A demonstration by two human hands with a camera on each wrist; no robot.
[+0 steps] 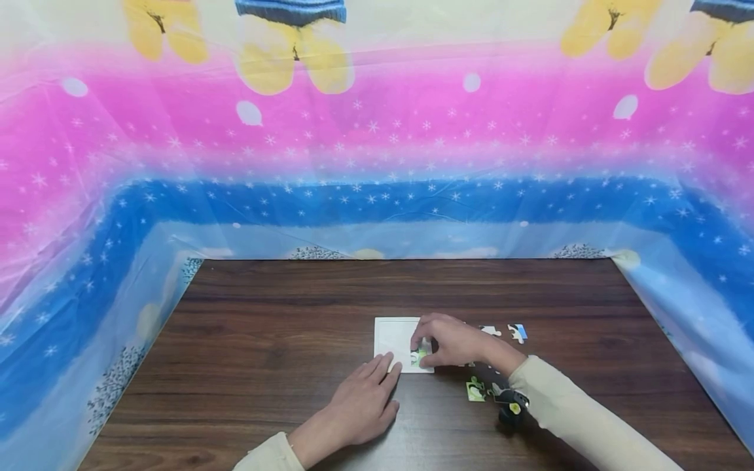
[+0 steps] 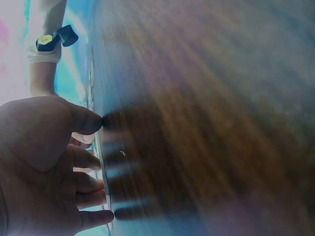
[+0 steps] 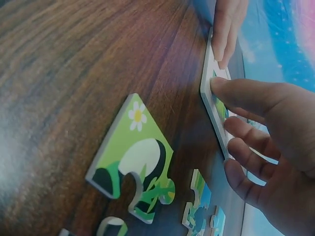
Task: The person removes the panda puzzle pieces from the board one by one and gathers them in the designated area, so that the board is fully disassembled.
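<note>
A white puzzle tray [image 1: 391, 335] lies on the table, with a green puzzle piece [image 1: 417, 357] in its near right corner. My right hand [image 1: 450, 340] arches over that corner, thumb and index finger at opposite sides of the piece. In the right wrist view the thumb [image 3: 236, 91] reaches over the tray rim beside the green piece [image 3: 220, 107], and the other fingers are bent along the edge. My left hand [image 1: 365, 400] lies with its fingers extended, fingertips on the tray's near left edge. From the left wrist view, those fingertips [image 2: 101, 216] meet the tray's side.
Loose puzzle pieces lie right of the tray: a green one with a daisy [image 3: 140, 157], a blue and white one [image 1: 518, 333], a pale one [image 1: 490, 330] and others partly under the right forearm. A printed cloth [image 1: 377, 196] surrounds the brown wooden table [image 1: 265, 327].
</note>
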